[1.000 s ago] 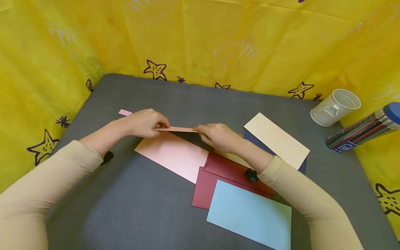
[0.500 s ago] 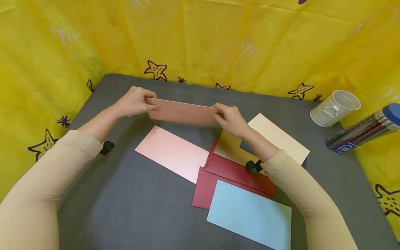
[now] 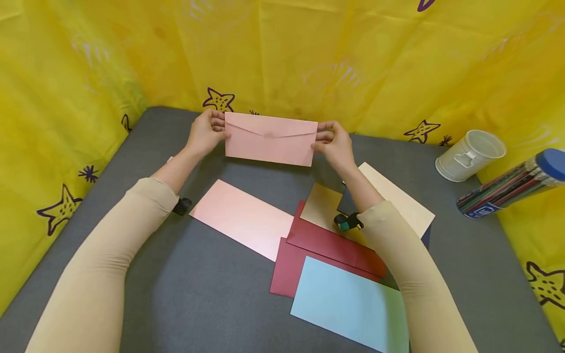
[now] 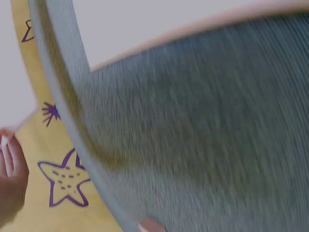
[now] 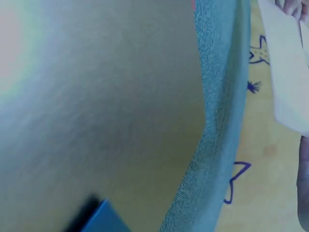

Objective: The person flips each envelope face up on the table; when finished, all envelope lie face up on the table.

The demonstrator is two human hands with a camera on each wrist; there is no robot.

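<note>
A pink envelope point(image 3: 270, 149) is held up over the back of the table, its closed flap facing the head camera. My left hand point(image 3: 206, 132) pinches its left end between thumb and fingers. At the right end, my right hand point(image 3: 336, 147) grips it the same way. Below and nearer lies another pink envelope point(image 3: 244, 215), plain side up. In the right wrist view the held envelope point(image 5: 292, 77) shows pale at the upper right. The left wrist view catches a hand point(image 4: 12, 179) at its left edge.
Dark red envelopes point(image 3: 326, 244), a light blue one point(image 3: 348, 299), a gold one point(image 3: 320, 203), a dark blue one point(image 3: 350, 203) and a cream one point(image 3: 397, 193) overlap right of centre. A white metal cup point(image 3: 470, 157) and a tube of pencils point(image 3: 507, 189) stand at the right.
Both hands have lifted the pink envelope from low over the other pink one and carried it toward the back. It has tilted from edge-on to upright, so its flap now shows.
</note>
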